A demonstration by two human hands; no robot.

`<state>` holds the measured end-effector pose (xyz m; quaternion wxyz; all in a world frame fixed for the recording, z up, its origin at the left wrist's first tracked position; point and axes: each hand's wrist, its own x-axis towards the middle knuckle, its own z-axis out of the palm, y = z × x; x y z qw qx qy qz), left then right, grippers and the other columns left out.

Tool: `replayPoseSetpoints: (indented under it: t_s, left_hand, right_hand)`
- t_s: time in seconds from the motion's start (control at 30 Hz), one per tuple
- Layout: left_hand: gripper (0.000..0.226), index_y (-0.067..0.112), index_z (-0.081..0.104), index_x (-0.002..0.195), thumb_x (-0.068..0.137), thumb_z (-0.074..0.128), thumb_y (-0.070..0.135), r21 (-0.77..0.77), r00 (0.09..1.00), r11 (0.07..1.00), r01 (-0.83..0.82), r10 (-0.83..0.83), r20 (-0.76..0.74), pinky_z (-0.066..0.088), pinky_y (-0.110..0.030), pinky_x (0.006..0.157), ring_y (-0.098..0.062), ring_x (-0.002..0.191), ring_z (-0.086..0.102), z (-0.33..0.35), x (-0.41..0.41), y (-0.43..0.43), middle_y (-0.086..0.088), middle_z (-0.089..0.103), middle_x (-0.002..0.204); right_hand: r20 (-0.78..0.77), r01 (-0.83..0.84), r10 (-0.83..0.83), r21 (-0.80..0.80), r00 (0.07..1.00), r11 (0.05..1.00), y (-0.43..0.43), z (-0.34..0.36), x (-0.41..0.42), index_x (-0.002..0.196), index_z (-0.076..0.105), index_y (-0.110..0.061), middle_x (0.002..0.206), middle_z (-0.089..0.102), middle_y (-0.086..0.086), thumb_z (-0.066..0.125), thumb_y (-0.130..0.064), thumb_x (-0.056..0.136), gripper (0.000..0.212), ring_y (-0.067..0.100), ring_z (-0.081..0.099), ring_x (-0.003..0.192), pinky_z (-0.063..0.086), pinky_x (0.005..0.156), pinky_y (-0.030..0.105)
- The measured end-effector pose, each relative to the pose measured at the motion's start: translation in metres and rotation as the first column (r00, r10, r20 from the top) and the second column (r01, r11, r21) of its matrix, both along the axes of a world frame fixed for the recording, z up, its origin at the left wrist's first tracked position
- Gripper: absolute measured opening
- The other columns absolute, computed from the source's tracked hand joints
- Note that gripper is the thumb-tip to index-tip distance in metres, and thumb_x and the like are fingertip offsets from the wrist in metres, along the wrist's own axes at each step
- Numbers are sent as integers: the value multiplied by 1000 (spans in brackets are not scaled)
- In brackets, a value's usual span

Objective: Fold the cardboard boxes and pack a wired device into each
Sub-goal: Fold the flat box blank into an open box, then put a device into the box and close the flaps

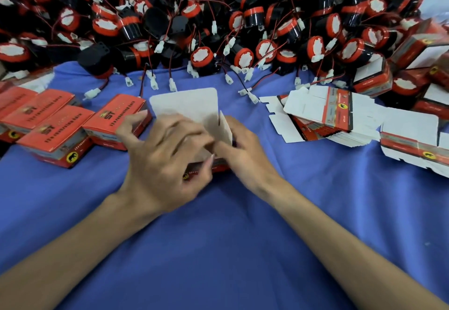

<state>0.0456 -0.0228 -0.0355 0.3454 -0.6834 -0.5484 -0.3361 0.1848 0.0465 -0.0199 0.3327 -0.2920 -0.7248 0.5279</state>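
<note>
Cloth (218, 236): blue, both forearms lie across it, converging on one box (220, 167).

Left hand (165, 161): fingers (136, 120) curled over the box's near-left side, gripping it. Motion-blurred, so the exact finger contact is unclear.

Right hand (245, 156): thumb and fingers pinch the side flap (225, 127), which stands upright just past the fingertips.

The box sits on the cloth between the two hands, red body mostly hidden under them. Can't tell whether a device is inside.

Lid flap (187, 105): white, open, lies back flat just beyond the fingers of both hands.

Left of the left fingers: closed boxes (56, 129), red tops, packed side by side. The nearest one is touching or nearly touching the outermost finger.

Right of the right hand, well apart: stack of flat blanks (323, 112), fanned out.

Farther, beyond the lid flap: white connectors (172, 84) on red/black leads trail onto the cloth.

Farthest: heap of devices (218, 5), black with red caps, across the whole back edge. More boxes (418, 47) sit against its right end.
</note>
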Motion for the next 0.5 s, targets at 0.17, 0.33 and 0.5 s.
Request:
replayPoseSetpoints:
  t_s: [0.17, 0.33, 0.5]
  left_hand:
    - [38, 8, 72, 81, 91, 49, 37, -193, 982, 965, -178, 162, -93, 39, -67, 87, -21, 110, 51, -5, -1, -1, -1, 72, 97]
    - [41, 6, 71, 69, 89, 53, 37, -306, 950, 919, -250, 171, -262, 19, -53, 101, -22, 98, 63, 14, 6, 5, -1, 70, 69]
    - [28, 1, 70, 77, 82, 74, 28, -419, 936, 873, -250, 107, -336, 15, -51, 102, -22, 97, 67, 25, 8, 10, -7, 69, 70]
  right_hand:
    - [-297, 180, -205, -109, 933, 978, 21, 8, 1, 114, 61, -6, 117, 59, 9, 45, -24, 82, 40, 14, 55, 109, 43, 94, 30]
    - [429, 164, -437, 539, 791, 826, 101, 1, -9, 140, 42, -7, 145, 31, 20, 51, -13, 93, 48, 32, 29, 135, 24, 105, 31]
    - [537, 52, -559, 689, 632, 722, 124, -17, -16, 112, 61, 0, 116, 59, 19, 47, -8, 93, 25, 36, 52, 109, 36, 78, 35]
